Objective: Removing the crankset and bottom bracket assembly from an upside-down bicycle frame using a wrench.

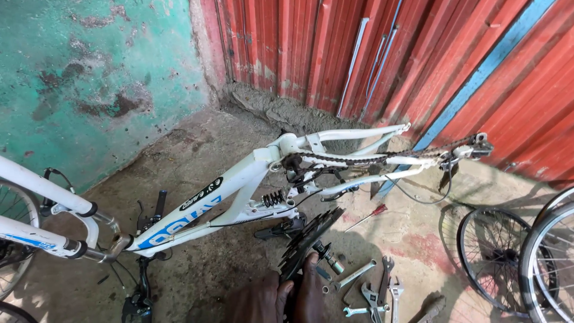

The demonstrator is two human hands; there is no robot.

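Parts cut off or hidden at the edges

The two hands [281, 302] at the chainring [308, 242] run off the bottom edge, so their grip is unclear. The front wheel [12, 233] at left and the loose wheels [538, 263] at right are cropped.

Rough concrete floor [197, 155], stained and dusty. Lying on it: upturned white bicycle frame [239, 191], red-handled screwdriver [366, 218], scattered wrenches [373, 290], pliers, two loose wheels [520, 263] at right.
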